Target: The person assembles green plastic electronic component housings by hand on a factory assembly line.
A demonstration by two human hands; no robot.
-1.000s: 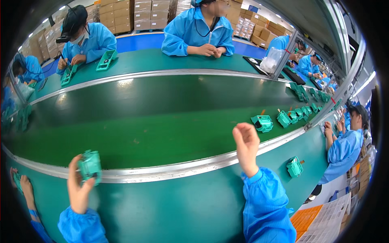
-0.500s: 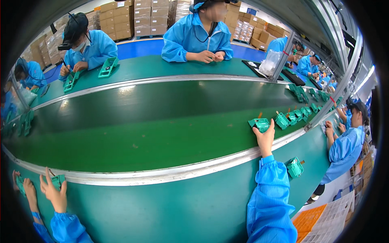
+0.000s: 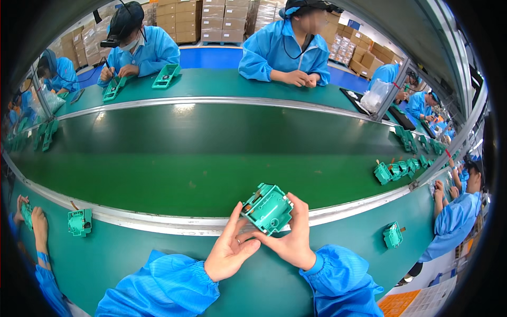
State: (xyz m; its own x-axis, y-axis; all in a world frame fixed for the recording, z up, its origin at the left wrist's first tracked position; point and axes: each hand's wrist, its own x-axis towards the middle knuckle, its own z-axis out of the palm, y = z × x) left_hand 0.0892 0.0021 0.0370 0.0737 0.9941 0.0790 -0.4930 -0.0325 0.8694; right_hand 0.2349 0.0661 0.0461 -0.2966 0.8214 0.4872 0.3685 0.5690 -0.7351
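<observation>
A green plastic housing [image 3: 268, 210], moulded with open compartments and small holes, is tilted up over the metal rail at the near edge of the belt. My right hand [image 3: 291, 235] grips its right side, fingers along the edge and thumb below. At its left corner my left hand [image 3: 232, 247] steadies it with the fingertips, a ring on one finger. The two thumbs almost meet under the housing. Another green housing [image 3: 80, 222] with a brownish strip lies on the bench at the left. A third housing [image 3: 393, 235] rests on the bench to the right.
A green conveyor belt [image 3: 158, 174] runs across, edged by a metal rail [image 3: 174, 223]. Several green housings [image 3: 401, 170] stand on its right end. A neighbour's hand [image 3: 39, 227] works at the far left. Co-workers sit across and at the right. A metal post [image 3: 393, 90] rises behind.
My right hand has lifted a housing off the belt and carried it left to the middle. My left hand has released the left housing and joined it. The view has shifted.
</observation>
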